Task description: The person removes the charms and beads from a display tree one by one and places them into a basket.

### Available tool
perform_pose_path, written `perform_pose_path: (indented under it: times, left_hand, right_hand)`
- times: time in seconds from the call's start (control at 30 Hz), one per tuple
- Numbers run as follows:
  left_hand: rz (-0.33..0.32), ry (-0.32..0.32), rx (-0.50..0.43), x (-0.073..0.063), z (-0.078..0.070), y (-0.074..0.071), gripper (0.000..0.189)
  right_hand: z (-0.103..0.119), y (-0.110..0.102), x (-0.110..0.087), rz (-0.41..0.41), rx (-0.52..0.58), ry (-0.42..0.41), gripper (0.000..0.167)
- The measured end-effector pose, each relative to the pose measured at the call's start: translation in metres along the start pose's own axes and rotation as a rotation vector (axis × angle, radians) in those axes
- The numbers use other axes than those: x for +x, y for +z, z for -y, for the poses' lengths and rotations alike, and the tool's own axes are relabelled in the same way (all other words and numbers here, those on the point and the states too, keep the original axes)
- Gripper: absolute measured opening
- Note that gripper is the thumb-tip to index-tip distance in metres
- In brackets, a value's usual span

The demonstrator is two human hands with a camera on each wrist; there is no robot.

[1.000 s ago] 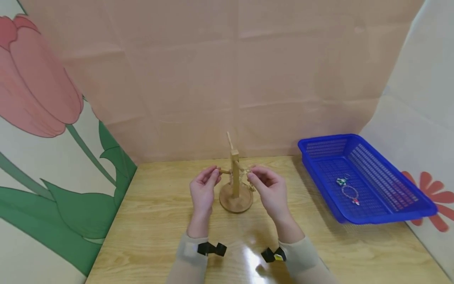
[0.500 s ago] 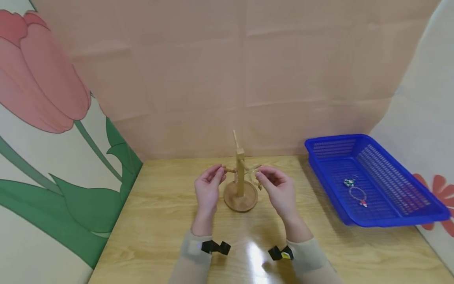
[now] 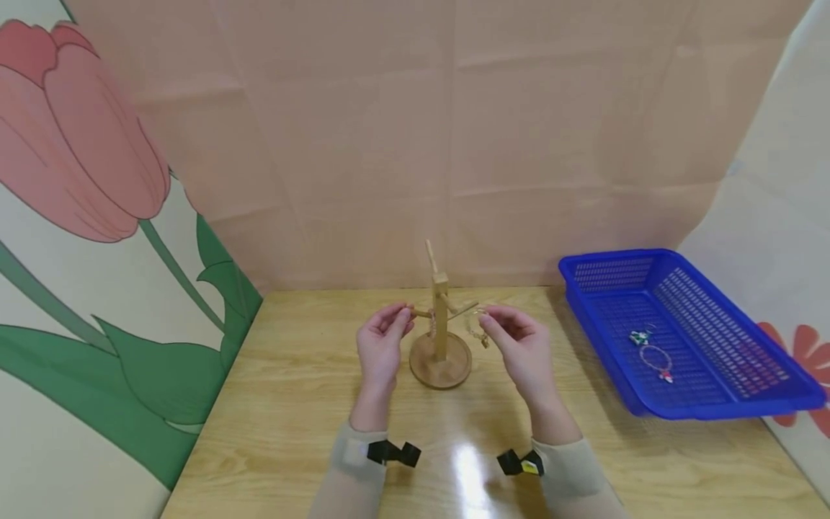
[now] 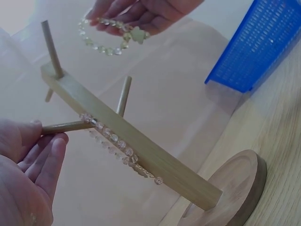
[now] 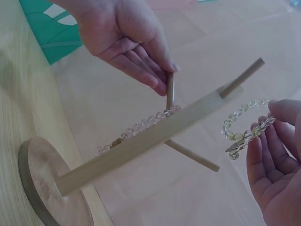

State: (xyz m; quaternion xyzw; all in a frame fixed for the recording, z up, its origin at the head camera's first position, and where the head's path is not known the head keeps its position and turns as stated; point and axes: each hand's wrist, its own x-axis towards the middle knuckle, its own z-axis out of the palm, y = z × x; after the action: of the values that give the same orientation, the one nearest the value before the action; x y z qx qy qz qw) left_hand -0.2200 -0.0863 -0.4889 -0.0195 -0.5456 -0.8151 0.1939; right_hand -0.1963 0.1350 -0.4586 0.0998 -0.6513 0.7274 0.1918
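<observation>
A wooden stand [image 3: 441, 328] with side pegs and a round base rises from the table. My left hand [image 3: 381, 344] pinches the end of its left peg [image 4: 66, 127]. From that peg, close to the post, hangs a pink beaded bracelet [image 4: 113, 139]. My right hand [image 3: 524, 351] pinches a pale yellow beaded bracelet [image 5: 230, 125], which dangles in a loop with a charm [image 4: 138, 35] on it. This bracelet is apart from the stand, just beyond the tip of the right peg [image 5: 195, 156].
A blue plastic basket [image 3: 599, 360] stands at the right of the wooden table [image 3: 285, 404]. Inside it lie a bracelet with a red charm [image 3: 656, 358] and a small green-and-white piece [image 3: 639, 336]. A pinkish sheet [image 3: 350, 144] hangs behind the table.
My right hand has drawn the yellow bracelet off to the right, away from the stand's right peg. My left hand keeps its pinch on the left peg. The head view has shifted slightly.
</observation>
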Motion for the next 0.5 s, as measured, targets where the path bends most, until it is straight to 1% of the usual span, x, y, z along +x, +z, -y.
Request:
perform_pose_path:
  times: [0.1,0.2,0.37,0.5]
  left_hand:
    - [0.003,0.004,0.001,-0.001,0.000,0.000,0.020]
    - [0.005,0.003,0.000,-0.001,-0.001,-0.001,0.020]
    - [-0.002,-0.008,-0.015,-0.001,-0.002,0.000,0.018]
    - [-0.006,-0.014,-0.017,-0.001,-0.003,0.001,0.018]
  right_hand:
    - [0.001,-0.002,0.000,-0.012,-0.015,0.013,0.010]
    - [0.002,-0.004,0.000,-0.018,-0.013,0.004,0.010]
    - [0.005,-0.007,0.001,-0.012,-0.014,-0.034,0.016]
    - [0.007,-0.011,0.003,-0.023,-0.024,-0.041,0.021]
